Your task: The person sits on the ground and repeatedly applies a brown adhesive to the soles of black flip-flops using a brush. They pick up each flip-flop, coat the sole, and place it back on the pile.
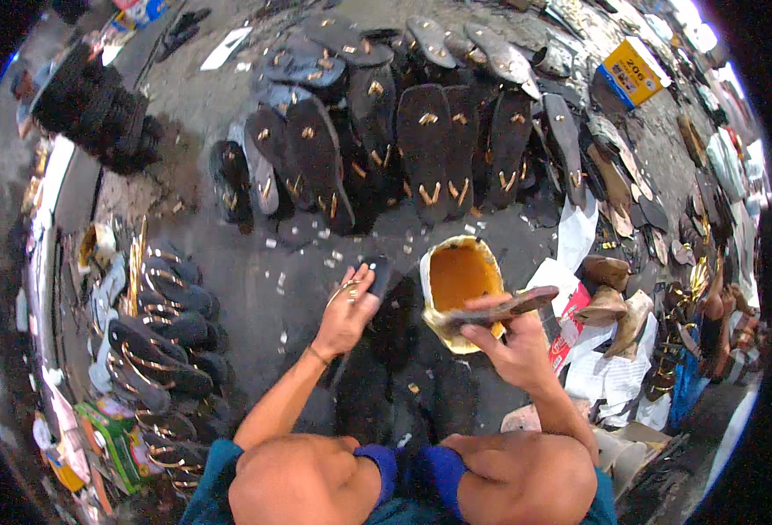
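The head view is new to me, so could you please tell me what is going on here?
A person's right hand holds a flat brown piece at the near side of a tub of amber-brown material. The left hand is at a dark flat piece, though whether it grips it is unclear. Ahead lie dark soles with gold-coloured fittings, and to the left are dark sandals with gold-coloured straps.

That paste is amber-orange, its tub cream, the held piece dark brown. Black soles over there carry gold fittings, the box is yellow and blue, and white flecks dot the grey floor.
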